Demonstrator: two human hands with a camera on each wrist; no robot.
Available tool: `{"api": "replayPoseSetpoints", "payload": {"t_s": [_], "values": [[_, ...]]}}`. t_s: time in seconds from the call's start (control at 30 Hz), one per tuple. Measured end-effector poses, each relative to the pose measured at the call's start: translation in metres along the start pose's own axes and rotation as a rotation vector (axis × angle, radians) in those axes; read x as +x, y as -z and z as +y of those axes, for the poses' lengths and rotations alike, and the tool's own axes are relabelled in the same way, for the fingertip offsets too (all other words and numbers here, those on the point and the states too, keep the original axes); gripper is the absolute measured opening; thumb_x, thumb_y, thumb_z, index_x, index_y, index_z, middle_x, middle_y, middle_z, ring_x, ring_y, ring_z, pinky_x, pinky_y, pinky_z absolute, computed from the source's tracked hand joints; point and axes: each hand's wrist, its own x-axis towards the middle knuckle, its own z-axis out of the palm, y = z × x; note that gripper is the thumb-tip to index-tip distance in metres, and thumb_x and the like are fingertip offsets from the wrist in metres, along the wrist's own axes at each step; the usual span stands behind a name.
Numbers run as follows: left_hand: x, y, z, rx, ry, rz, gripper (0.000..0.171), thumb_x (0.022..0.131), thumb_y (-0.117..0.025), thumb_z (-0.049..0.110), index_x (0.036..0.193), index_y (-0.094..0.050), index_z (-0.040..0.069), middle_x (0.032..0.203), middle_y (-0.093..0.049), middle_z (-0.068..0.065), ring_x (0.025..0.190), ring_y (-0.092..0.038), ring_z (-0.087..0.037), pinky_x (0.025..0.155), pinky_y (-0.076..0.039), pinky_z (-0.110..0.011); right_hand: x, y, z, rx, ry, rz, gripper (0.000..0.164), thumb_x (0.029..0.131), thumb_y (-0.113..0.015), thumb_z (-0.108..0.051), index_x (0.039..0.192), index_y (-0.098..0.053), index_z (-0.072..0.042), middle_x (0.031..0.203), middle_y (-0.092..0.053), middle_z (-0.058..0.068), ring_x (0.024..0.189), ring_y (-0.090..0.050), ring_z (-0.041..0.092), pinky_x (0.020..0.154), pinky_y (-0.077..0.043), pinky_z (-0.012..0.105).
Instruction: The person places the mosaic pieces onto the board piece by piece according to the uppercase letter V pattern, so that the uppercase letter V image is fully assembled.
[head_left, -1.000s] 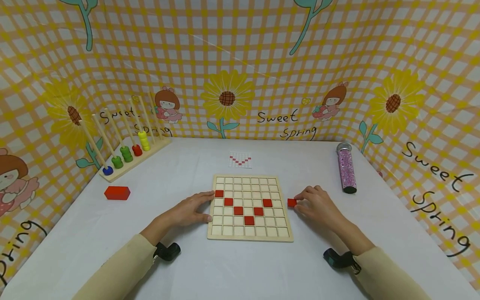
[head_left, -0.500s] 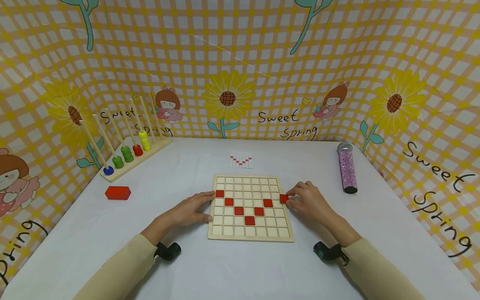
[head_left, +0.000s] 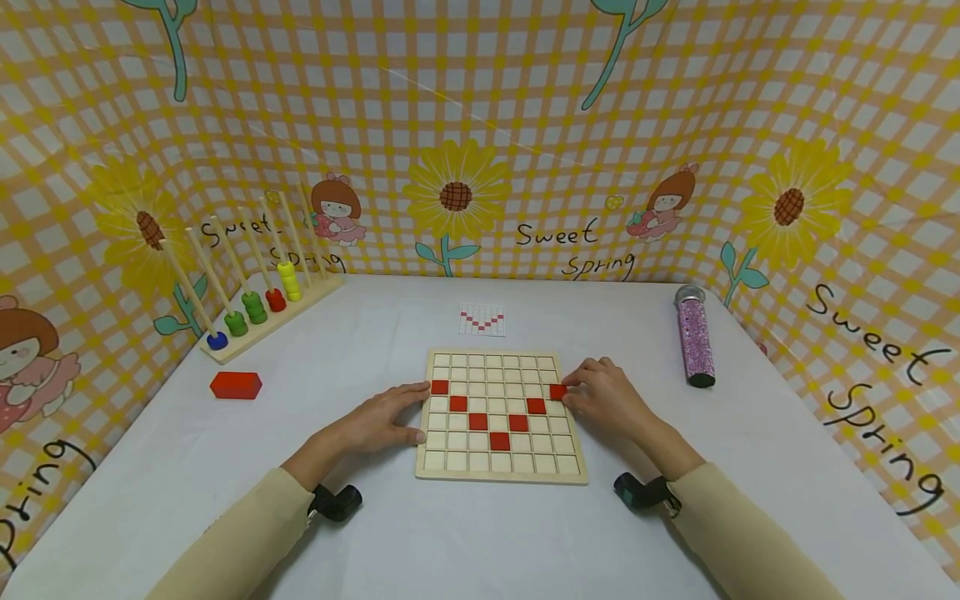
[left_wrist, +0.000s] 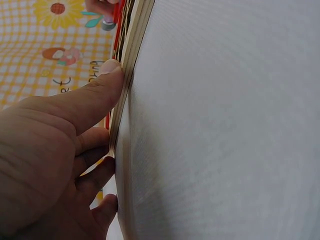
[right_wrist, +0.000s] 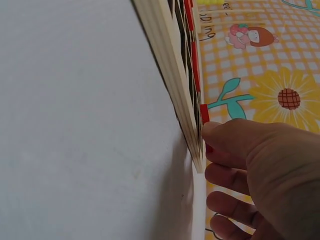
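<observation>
A wooden grid board [head_left: 499,473] lies flat on the white table, with several red square tiles in its cells. My left hand [head_left: 375,421] rests at the board's left edge, thumb and fingertips touching the rim; the left wrist view shows the same hand [left_wrist: 60,125] with its fingers loosely extended. At the right edge, my right hand [head_left: 607,400] pinches a red tile [head_left: 558,392] over the rightmost column, up and right of the nearest red tile [head_left: 536,406]. The right wrist view has that hand [right_wrist: 260,160] with the thumb against the tile.
Behind the board lies a small pattern card [head_left: 482,320] showing a red zigzag. A bead abacus [head_left: 270,312] stands at the back left, with a red block [head_left: 236,386] in front of it. On the right lies a pink glittery tube [head_left: 694,342].
My right hand has carried the red tile leftward from beside the board to the rightmost column. The left hand stays at the left edge.
</observation>
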Motion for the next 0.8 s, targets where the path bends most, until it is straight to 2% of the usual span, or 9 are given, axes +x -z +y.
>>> {"api": "replayPoseSetpoints", "payload": {"t_s": [0.5,0.8], "values": [[0.0009,-0.0012,-0.0011,-0.004,-0.004,0.003,0.070,0.086,-0.068,0.032,0.143,-0.039,0.004,0.154,-0.032,-0.009,0.143,-0.026,-0.032,0.113,-0.024,-0.056,0.0070,-0.0034,-0.0019,-0.004,-0.006,-0.021,0.022,0.080,-0.073,-0.018,0.098,-0.073,-0.006,0.097,-0.065,0.007,0.091,-0.051,0.024,0.079,-0.042,0.040],[0.0006,-0.0011,-0.0012,0.004,-0.002,0.001,0.070,0.086,-0.068,0.032,0.143,-0.038,0.004,0.155,-0.031,-0.008,0.144,-0.025,-0.031,0.114,-0.025,-0.053,0.0080,-0.0044,-0.0016,-0.006,-0.003,-0.031,0.023,0.081,-0.072,-0.019,0.099,-0.072,-0.005,0.096,-0.065,0.007,0.090,-0.051,0.023,0.078,-0.041,0.040]]}}
